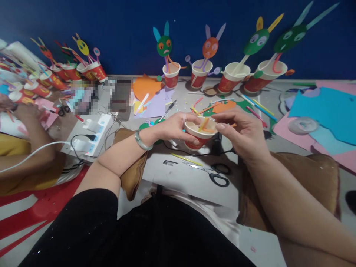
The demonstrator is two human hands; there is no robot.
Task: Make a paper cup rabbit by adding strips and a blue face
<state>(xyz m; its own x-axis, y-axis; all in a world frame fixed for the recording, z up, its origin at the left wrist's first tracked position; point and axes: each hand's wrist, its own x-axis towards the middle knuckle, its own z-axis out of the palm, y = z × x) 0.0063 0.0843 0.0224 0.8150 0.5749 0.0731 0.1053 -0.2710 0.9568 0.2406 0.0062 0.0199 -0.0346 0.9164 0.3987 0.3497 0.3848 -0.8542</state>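
A red and white paper cup [196, 142] is held above the table in front of me. My left hand [179, 128] wraps round its left side, thumb on the outside and fingers at the rim. Yellow and orange strips [205, 125] stand inside the cup and lean against its right rim. At that right rim my right hand [240, 131] has its fingers pinched together around an orange strip, whose end pokes out beside the fingertips. Black-handled scissors [219, 174] and a yellow strip [187, 159] lie below the cup.
Several cups with paper puppet heads [171, 76] line the blue wall. Coloured paper [328, 115] lies at the right, with a tape roll [303, 126]. A power strip [98, 135] with cables stands left, beside another person's arm [35, 126]. A pen [167, 110] lies behind my left hand.
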